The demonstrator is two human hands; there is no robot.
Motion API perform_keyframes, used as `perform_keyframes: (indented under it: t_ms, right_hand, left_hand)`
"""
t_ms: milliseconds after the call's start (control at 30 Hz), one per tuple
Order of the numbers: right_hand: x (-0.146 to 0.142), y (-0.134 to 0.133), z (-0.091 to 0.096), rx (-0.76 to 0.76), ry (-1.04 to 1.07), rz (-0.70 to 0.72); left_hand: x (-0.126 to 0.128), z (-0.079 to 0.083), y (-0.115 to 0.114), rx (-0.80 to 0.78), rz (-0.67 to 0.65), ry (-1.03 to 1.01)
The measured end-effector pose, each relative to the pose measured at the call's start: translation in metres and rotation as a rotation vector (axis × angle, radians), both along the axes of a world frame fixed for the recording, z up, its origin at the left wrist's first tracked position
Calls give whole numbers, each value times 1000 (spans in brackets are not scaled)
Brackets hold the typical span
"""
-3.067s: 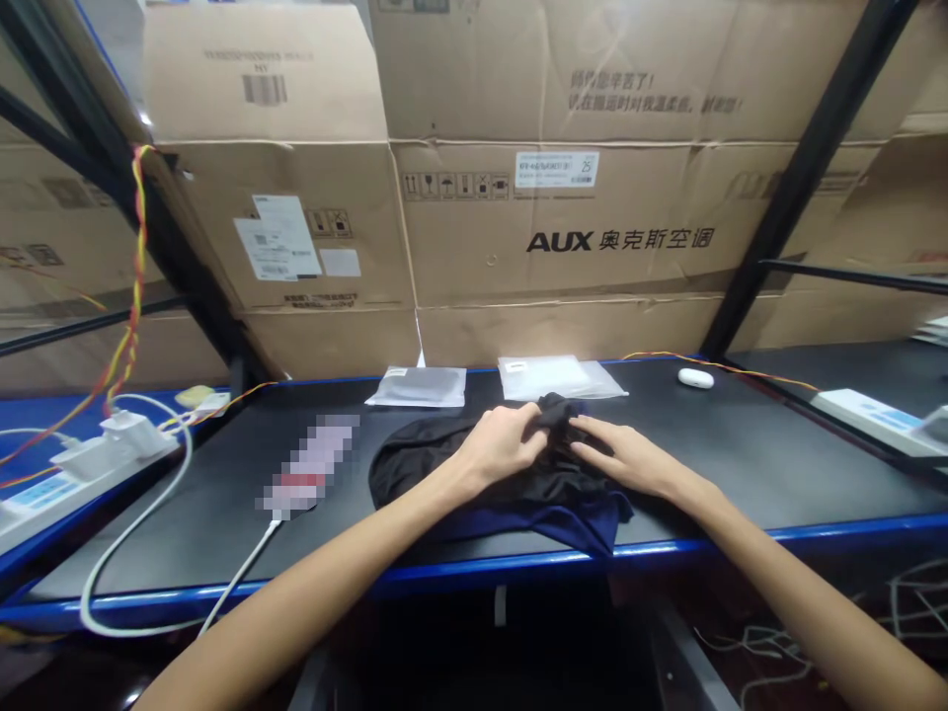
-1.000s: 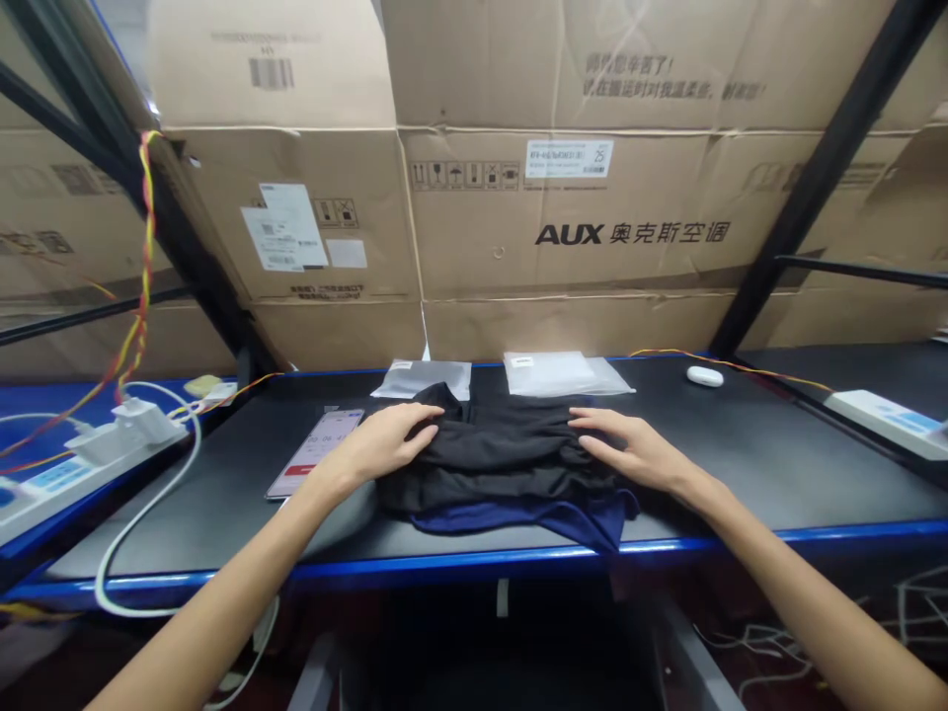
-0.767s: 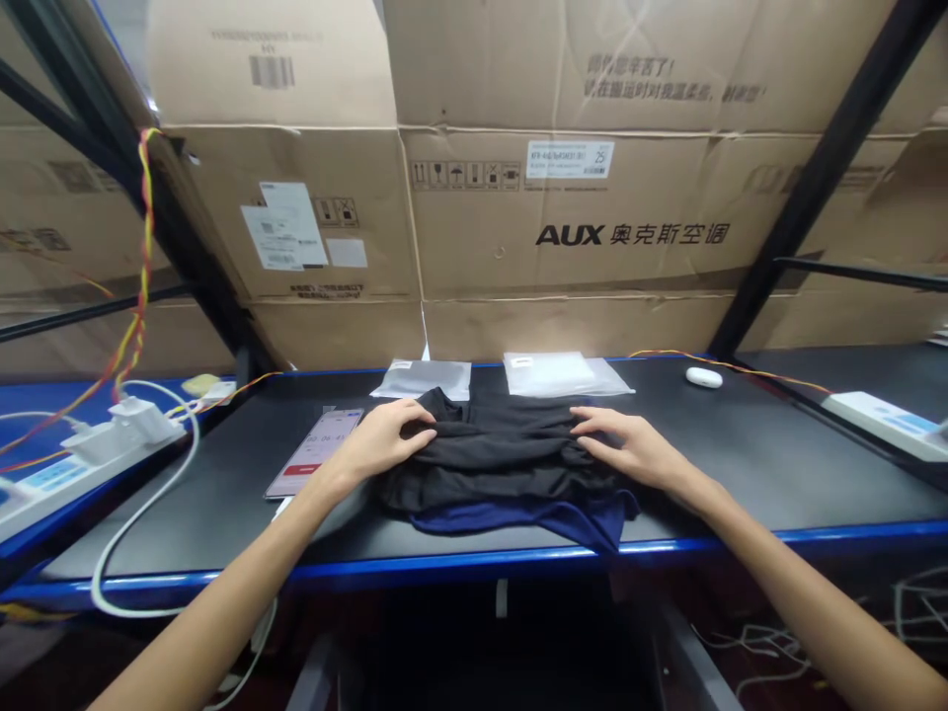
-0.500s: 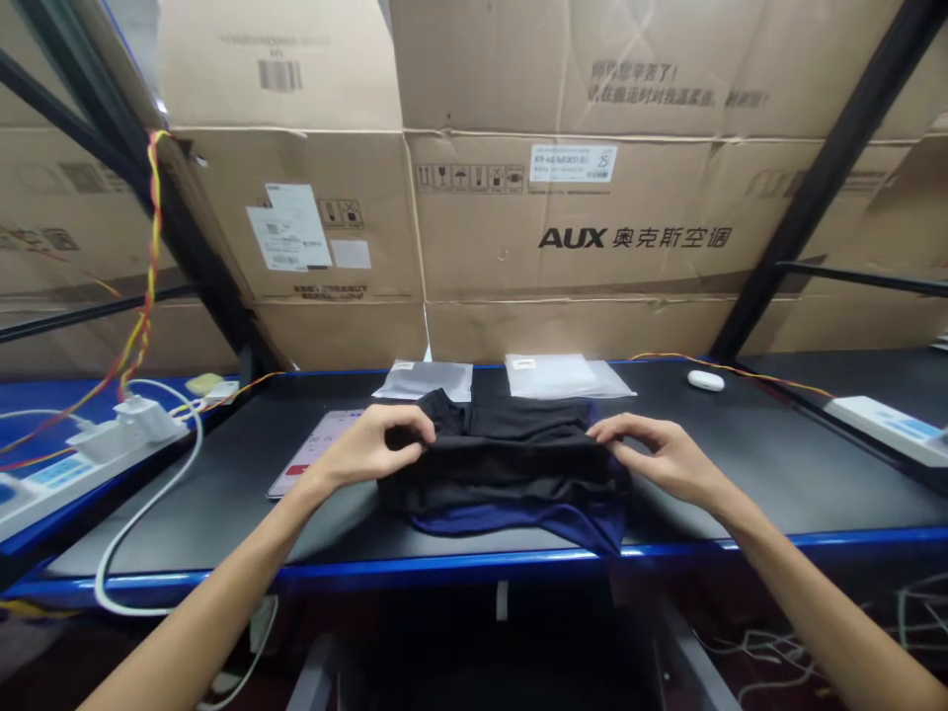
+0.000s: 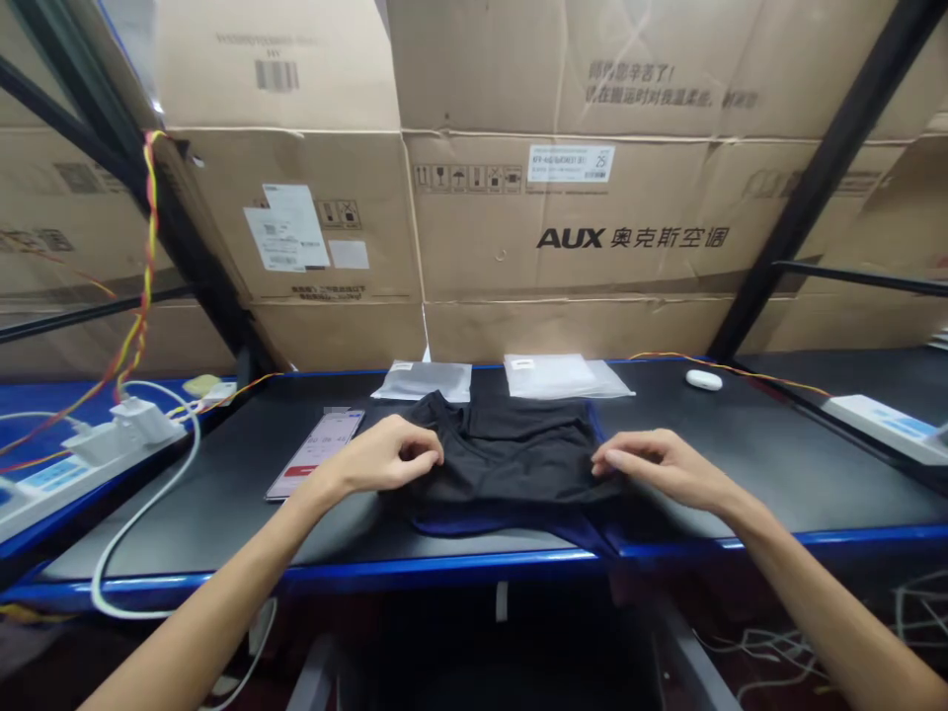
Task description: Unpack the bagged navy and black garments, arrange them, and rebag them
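Left hand (image 5: 381, 456) and right hand (image 5: 677, 472) each pinch one side edge of a black cloth (image 5: 511, 469) between thumb and nearly closed fingers (image 5: 428, 441), the cloth spanning between both sets of fingers over the worktop (image 5: 748, 449).

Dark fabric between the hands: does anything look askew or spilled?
Slightly askew: the navy cloth sticks out unevenly from under the black cloth, slanting towards the right down to the table's blue front edge. No spill shows.

The cardboard (image 5: 563, 276) reads "AUX 奥克斯空调", its white label (image 5: 570, 164) "25".
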State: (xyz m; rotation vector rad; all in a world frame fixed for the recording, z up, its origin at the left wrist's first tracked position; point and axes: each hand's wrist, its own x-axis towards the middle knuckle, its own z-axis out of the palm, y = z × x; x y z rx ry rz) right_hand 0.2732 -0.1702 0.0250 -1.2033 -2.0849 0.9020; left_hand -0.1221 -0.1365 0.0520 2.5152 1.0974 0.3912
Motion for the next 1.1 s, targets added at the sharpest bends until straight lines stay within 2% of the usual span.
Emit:
perform_keyframes:
  t_ms: [67, 167, 233, 333, 467, 533, 633, 767, 933, 1100]
  right_hand:
    - [1, 12, -3, 93, 8, -121]
    - [1, 34, -9, 236, -72, -229]
    - [1, 47, -13, 287, -155, -217]
    - [-1, 59, -16, 301, -237, -166]
    - [-1, 65, -13, 235, -161, -171]
    - [0, 69, -11, 173, -57, -181]
    - [3, 81, -9, 41, 81, -223]
    - [4, 100, -12, -18, 106, -291]
    - [2, 107, -19, 94, -86, -349]
    - [-2, 97, -22, 236, -187, -401]
  left_hand:
    - [7, 1, 10, 77, 44, -36]
    - [18, -1, 28, 192, -15, -62]
    - [25, -4, 40, 215, -76, -6]
    - [32, -10, 56, 187, -98, 109]
    - [37, -13, 69, 147, -131, 89]
    - [40, -12, 74, 143, -88, 26]
    - [47, -11, 83, 158, 46, -79]
    - [60, -16, 98, 105, 201, -130]
    - [67, -27, 109, 205, 277, -39]
    - [63, -26, 101, 275, 239, -55]
